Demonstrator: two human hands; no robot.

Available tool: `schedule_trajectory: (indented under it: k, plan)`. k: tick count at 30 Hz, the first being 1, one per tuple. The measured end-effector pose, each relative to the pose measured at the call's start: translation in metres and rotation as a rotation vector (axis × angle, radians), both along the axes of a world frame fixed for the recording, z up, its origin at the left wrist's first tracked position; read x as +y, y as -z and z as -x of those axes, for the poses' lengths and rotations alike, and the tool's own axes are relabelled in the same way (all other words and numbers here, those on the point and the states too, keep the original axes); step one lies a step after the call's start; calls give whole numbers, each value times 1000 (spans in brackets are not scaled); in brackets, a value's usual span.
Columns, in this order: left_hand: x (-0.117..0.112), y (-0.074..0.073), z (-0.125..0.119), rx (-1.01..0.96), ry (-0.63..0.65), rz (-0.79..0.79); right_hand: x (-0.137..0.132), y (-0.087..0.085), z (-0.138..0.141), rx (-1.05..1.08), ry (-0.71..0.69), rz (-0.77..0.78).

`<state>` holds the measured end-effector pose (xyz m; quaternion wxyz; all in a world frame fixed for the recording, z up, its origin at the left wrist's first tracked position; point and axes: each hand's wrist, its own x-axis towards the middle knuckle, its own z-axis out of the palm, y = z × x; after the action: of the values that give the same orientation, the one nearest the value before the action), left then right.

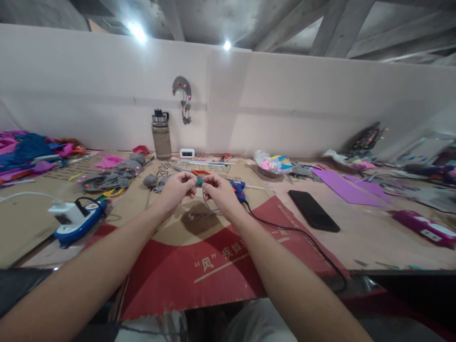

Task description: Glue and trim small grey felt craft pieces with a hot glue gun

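Above the cardboard, my left hand (178, 191) and my right hand (220, 194) meet fingertip to fingertip. Pinched between them is a small dark green piece (199, 181), perhaps felt; its exact shape is too small to make out. A thin cord (206, 203) hangs below my right fingers toward a loose bundle of grey string (197, 215) lying on the cardboard. Just past my right hand lies a blue glue gun (238, 189), partly hidden by it. A ball of grey yarn (150, 180) sits to the left of my left hand.
Cardboard with a red print (192, 275) covers the table front. Right are a black phone (313, 210), purple sheets (347, 187) and a bowl (269, 172). Left are a blue power strip (80, 228) and grey felt pieces (112, 178). A bottle (161, 137) stands behind.
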<state>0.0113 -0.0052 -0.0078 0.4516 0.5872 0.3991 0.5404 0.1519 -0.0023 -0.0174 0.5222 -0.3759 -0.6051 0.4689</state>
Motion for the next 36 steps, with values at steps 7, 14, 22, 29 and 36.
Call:
schedule_trajectory:
  k: [7,14,22,29,36]
  plan:
    - [-1,0,-2,-43,52,48,-2,-2,0,32,2,-21]
    - [-6,-5,-1,-77,109,51,1,2,-6,-93,99,-152]
    - [-4,-2,0,53,54,17,-5,3,-8,-297,202,-394]
    - [2,2,1,33,-31,33,1,8,-2,-207,93,-275]
    - [5,5,1,-55,12,108,12,22,-1,-120,54,-154]
